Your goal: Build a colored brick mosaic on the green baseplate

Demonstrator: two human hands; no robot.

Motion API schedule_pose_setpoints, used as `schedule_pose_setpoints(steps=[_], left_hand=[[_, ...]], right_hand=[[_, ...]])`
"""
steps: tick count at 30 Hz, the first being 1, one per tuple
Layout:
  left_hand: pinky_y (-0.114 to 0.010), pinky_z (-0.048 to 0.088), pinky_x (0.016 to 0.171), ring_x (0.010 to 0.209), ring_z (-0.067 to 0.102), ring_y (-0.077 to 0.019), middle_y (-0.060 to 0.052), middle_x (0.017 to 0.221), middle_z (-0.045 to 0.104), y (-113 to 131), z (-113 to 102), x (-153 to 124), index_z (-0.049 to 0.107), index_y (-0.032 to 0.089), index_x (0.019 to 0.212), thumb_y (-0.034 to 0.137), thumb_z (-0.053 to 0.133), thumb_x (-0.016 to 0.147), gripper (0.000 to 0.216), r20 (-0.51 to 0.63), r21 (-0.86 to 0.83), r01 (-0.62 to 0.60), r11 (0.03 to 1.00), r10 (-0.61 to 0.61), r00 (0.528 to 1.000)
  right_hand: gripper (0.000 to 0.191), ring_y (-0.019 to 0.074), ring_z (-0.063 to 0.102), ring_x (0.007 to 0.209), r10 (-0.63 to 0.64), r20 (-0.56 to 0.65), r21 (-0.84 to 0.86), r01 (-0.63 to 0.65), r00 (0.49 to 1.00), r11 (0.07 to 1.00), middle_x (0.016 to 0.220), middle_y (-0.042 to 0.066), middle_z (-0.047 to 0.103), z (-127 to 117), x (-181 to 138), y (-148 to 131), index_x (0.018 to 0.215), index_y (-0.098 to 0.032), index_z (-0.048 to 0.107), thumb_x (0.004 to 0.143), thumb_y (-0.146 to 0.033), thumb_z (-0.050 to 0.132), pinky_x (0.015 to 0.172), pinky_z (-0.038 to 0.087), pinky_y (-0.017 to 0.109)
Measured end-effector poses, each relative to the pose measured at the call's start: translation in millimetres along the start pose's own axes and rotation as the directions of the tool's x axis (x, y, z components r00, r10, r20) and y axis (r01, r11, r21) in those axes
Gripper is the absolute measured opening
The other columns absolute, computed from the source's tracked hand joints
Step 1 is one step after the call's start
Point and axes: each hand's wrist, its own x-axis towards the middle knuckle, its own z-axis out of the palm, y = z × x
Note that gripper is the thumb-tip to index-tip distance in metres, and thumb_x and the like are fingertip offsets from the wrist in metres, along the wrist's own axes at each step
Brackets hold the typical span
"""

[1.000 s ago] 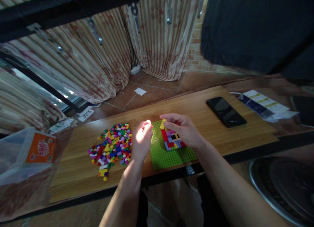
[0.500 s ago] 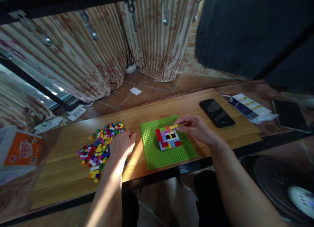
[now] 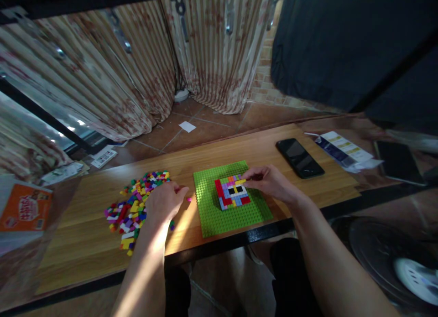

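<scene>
A green baseplate (image 3: 212, 216) lies on the wooden table (image 3: 260, 148) with a small multicoloured brick build (image 3: 230, 194) in its middle. My right hand (image 3: 272, 184) is at the build's upper right corner, fingers pinched on a thin yellow brick (image 3: 241, 181) that lies on top of it. My left hand (image 3: 165, 201) rests knuckles up on the right edge of a loose pile of coloured bricks (image 3: 135, 206), fingers curled down; what is under them is hidden. A single pink brick (image 3: 189, 199) lies just beside its fingertips.
A black phone (image 3: 299, 158) lies right of the baseplate, then a printed leaflet (image 3: 342, 148) and a second dark device (image 3: 398, 162). An orange-labelled clear box (image 3: 23, 208) is at far left. A round fan (image 3: 397, 262) stands on the floor at lower right. Striped curtains hang behind the table.
My left hand moved from the baseplate's left edge to the brick pile. My right hand shifted from the build's top left to its upper right, lowering the yellow brick. The view drifted right.
</scene>
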Motion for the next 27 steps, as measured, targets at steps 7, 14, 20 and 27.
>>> schedule_pose_setpoints(steps=[7, 14, 20, 27], left_hand=[[-0.032, 0.041, 0.062, 0.074, 0.066, -0.0255, -0.009, 0.075, 0.072, 3.7, -1.4, 0.5, 0.073, 0.021, 0.082, 0.044, 0.05, 0.087, 0.033, -0.048, -0.094, -0.015, 0.995, 0.011, 0.999], [-0.028, 0.041, 0.06, 0.067, 0.063, -0.0188, -0.004, 0.072, 0.071, 24.0, 8.6, -1.0, 0.071, 0.022, 0.08, 0.036, 0.054, 0.085, 0.023, -0.145, -0.426, -0.21, 0.88, 0.162, 0.976], [-0.029, 0.047, 0.067, 0.069, 0.061, -0.016, -0.006, 0.092, 0.071, 47.5, 28.1, -7.6, 0.069, 0.018, 0.1, 0.031, 0.059, 0.083, 0.023, -0.257, -0.566, -0.351, 0.746, 0.245, 0.935], [-0.031, 0.05, 0.072, 0.08, 0.064, -0.0183, -0.007, 0.105, 0.069, 65.2, 32.1, -16.8, 0.066, 0.02, 0.11, 0.029, 0.063, 0.083, 0.028, -0.245, -0.593, -0.363, 0.719, 0.268, 0.932]], right_hand=[[0.02, 0.0123, 0.06, 0.061, 0.007, 0.0, -0.041, -0.007, 1.0, 0.999, 0.07, 0.001, 0.07, 0.0, -4.2, -4.7, 0.074, -0.018, 0.073, 0.065, -0.034, 0.08, 0.058, 0.048, 0.026], [0.021, 0.0123, 0.061, 0.063, -0.029, -0.019, 0.052, 0.03, 0.999, 0.998, 0.071, 0.001, 0.071, 6.2, -6.4, -10.6, 0.073, -0.02, 0.073, 0.062, -0.035, 0.083, 0.057, 0.05, 0.026], [0.019, 0.0118, 0.059, 0.064, -0.1, -0.013, 0.008, 0.1, 0.995, 0.995, 0.076, 0.001, 0.069, 11.4, -2.9, -7.6, 0.077, -0.022, 0.076, 0.066, -0.036, 0.082, 0.058, 0.048, 0.027], [0.009, 0.0188, 0.062, 0.093, -0.292, -0.062, -0.283, 0.264, 0.954, 0.922, 0.1, 0.004, 0.065, 17.0, -0.2, -5.5, 0.077, -0.026, 0.076, 0.072, -0.034, 0.078, 0.084, 0.051, 0.035]])
